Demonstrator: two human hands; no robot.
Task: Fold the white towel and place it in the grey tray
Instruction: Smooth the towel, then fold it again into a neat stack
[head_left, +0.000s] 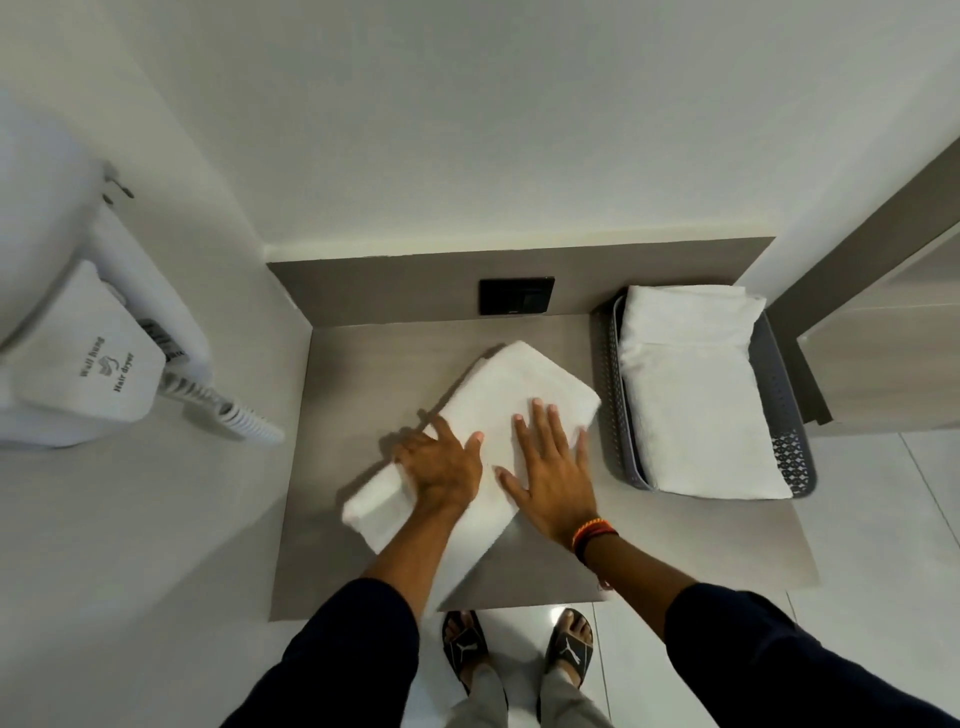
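Pressing down on the white towel (498, 415), both hands are working at the middle of the bench (675, 540) in the head view. The right hand (553, 475) is lying flat with fingers (540, 421) spread and released, gripping nothing. The left hand (441, 462) is lying over the towel's left edge, its fingers curling loosely, though whether they are pinching cloth I cannot tell. The towel is sitting folded and slanted, its near corner hanging past the bench's front edge. The grey tray (784, 457) is standing just beside it to the right, already carrying another folded towel (696, 395). Lifting without a firm grip on both ends is likely to let the layers slide open, and the overhanging corner may drag the towel off.
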